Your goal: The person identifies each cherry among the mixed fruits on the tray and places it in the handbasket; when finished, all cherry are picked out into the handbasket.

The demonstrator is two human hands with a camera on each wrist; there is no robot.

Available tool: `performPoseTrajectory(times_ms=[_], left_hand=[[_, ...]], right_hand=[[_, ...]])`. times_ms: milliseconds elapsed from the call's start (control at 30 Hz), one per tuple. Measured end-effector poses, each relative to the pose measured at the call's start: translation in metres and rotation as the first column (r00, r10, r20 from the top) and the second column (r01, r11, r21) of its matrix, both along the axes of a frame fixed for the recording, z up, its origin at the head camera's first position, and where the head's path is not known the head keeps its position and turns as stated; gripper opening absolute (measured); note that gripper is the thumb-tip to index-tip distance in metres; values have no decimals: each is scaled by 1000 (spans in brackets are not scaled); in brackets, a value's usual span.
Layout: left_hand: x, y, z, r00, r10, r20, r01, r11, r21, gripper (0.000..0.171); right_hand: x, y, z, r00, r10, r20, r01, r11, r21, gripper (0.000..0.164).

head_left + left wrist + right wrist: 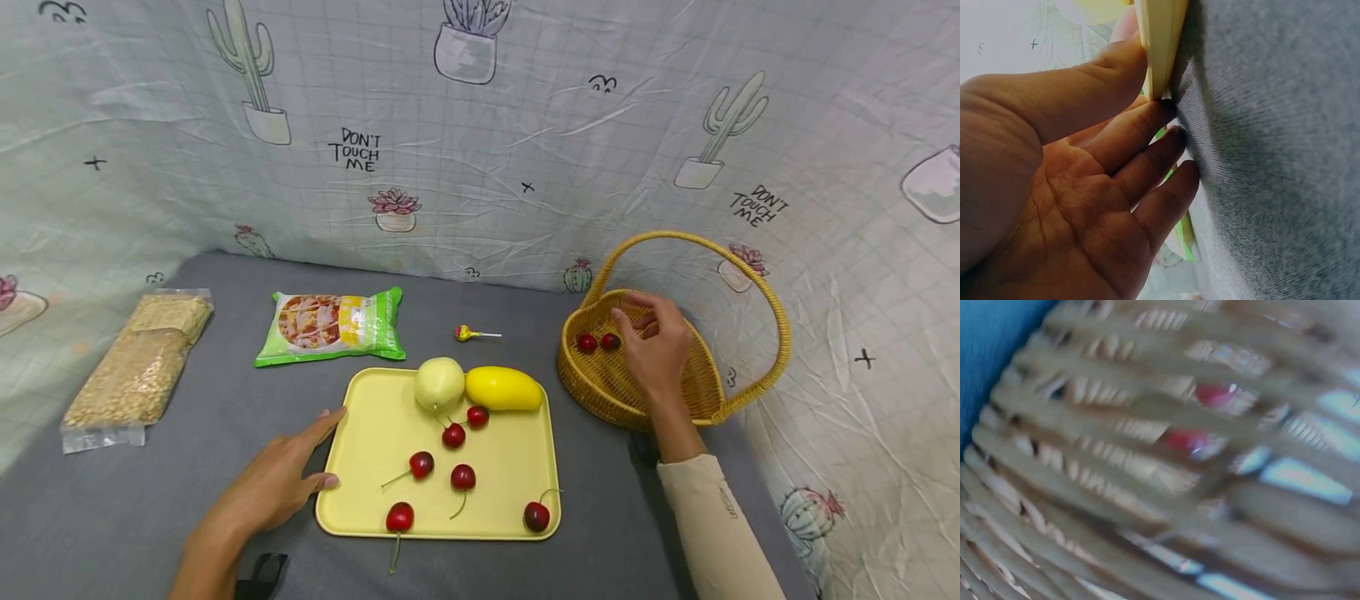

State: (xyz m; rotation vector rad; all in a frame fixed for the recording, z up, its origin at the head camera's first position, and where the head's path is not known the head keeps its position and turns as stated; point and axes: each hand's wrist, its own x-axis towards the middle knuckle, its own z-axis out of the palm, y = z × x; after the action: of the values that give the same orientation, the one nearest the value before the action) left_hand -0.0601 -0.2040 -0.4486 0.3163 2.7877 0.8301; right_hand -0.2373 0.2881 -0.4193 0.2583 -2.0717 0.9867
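Observation:
At the left rim of the yellow tray (495, 523), my left hand (273, 483) rests thumb and forefinger, spread apart, against the edge. In the left wrist view, the thumb and fairly straight fingers of this hand (1085, 169) meet the tray's edge (1161, 50). Several stemmed cherries (462, 477) lie on the tray, with a pale green round fruit (439, 384) and a yellow mango (504, 389) at its back. My right hand (660, 346) hovers inside the wicker basket (600, 397), thumb and fingers apart. Two cherries (587, 343) sit in the basket, showing red through the weave in the right wrist view.
A lollipop (476, 334) lies behind the tray. Further left are a green snack packet (333, 327) and a clear bag of grains (138, 367). The basket's tall arched handle (780, 333) leans right. A patterned cloth (480, 167) hangs behind the grey table (247, 400).

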Motion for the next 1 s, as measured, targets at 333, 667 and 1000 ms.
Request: performPoseTrajectory(times_ms=[333, 667, 1000], left_hand=[[-1, 0, -2, 1000, -6, -12, 6, 1000, 2, 91], [0, -1, -2, 1000, -5, -23, 5, 1000, 10, 90], [1, -1, -1, 1000, -2, -15, 2, 1000, 8, 90]], right_hand=[[45, -26, 27, 970, 241, 31, -243, 955, 167, 38], [87, -40, 39, 843, 455, 287, -532, 787, 312, 51], [112, -45, 38, 673, 503, 543, -712, 638, 292, 45]])
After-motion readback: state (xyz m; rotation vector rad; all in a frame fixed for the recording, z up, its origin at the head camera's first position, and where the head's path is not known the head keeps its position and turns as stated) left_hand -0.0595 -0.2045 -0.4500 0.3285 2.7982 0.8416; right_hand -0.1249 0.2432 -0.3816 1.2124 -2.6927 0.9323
